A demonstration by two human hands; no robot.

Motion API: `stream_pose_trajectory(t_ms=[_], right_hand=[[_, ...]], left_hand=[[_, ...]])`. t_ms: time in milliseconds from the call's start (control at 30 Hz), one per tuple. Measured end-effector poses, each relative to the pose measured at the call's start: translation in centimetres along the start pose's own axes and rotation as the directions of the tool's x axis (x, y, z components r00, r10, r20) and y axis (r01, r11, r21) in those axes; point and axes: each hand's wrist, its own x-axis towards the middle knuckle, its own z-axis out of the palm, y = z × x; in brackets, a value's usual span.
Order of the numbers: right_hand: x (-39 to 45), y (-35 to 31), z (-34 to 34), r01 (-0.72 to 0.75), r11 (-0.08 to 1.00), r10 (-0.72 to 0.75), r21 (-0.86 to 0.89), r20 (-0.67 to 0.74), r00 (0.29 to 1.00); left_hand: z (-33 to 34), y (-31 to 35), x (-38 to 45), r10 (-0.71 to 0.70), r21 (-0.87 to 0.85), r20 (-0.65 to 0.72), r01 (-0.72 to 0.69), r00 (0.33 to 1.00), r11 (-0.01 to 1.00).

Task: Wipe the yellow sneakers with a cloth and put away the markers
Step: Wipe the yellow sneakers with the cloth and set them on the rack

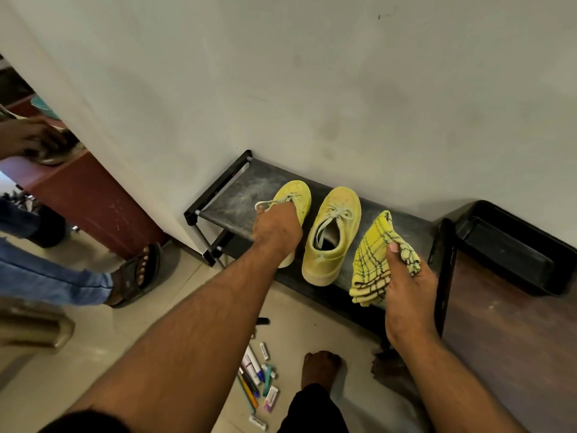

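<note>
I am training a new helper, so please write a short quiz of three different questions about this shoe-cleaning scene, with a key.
1. True or false: the right hand holds the yellow checked cloth.
2. Which sneaker does the left hand grip: A) left sneaker, B) right sneaker?
3. Fill in: the markers lie on the ____.

Key: 1 true; 2 A; 3 floor, in front of the black rack.

Home entryway: low black shoe rack [237, 195] against plain wall [312, 73], tiled floor [93, 354], wooden cabinet [515, 339].
</note>
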Motion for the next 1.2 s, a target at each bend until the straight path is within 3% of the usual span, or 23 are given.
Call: stream_pose_trajectory(t_ms=[100, 200, 367, 433, 567, 833, 1000, 1100, 1200], right_hand=[[0.1, -0.5, -0.4, 0.010, 1.000, -0.010, 0.004, -0.008, 1.000], [0.5, -1.7, -1.0, 0.000, 0.998, 0.004, 0.059, -0.065, 0.998], [0.5, -3.5, -2.7, 0.041, 0.987, -0.025, 0.154, -0.099, 0.995], [0.6, -4.3, -3.3, 0.064, 0.981, -0.044, 0.183, -0.111, 0.993], [1.4, -6.4, -4.6, 0.148, 0.956, -0.116, 0.252, -0.138, 0.984], [2.1, -7.3, -7.1, 0.120, 0.958, -0.095, 0.261, -0.107, 0.990], [2.7, -7.1, -7.9, 0.044, 0.971, -0.031, 0.234, -0.059, 0.998], [2.9, -6.3, -8.5, 0.065, 0.988, -0.061, 0.141, -0.033, 0.998], [2.4, -5.2, -9.5, 0.324, 0.921, -0.291, -0.218, 0.171, 0.941]], left_hand=[[-1.8, -1.1, -0.8, -0.102, -0.203, -0.082, 0.084, 0.991, 0.976], [-4.9, -2.1, -3.5, -0.205, -0.507, -0.126, 0.114, 0.971, 0.854], [-8.0, -0.3, -12.3, -0.146, -0.819, -0.201, -0.084, 0.969, 0.568], [-7.5, 0.9, -14.4, -0.110, -0.853, -0.230, -0.146, 0.967, 0.502], [-5.0, 3.9, -15.8, 0.050, -0.917, -0.137, -0.146, 0.989, 0.372], [0.4, 5.7, -12.7, 0.296, -0.901, 0.067, -0.069, 0.953, 0.429], [1.8, 5.5, -10.2, 0.318, -0.892, 0.169, 0.008, 0.933, 0.452], [3.6, 5.1, -9.2, 0.230, -0.911, 0.227, 0.123, 0.946, 0.394], [4.6, 5.6, -9.0, 0.177, -0.908, 0.355, 0.293, 0.918, 0.301]])
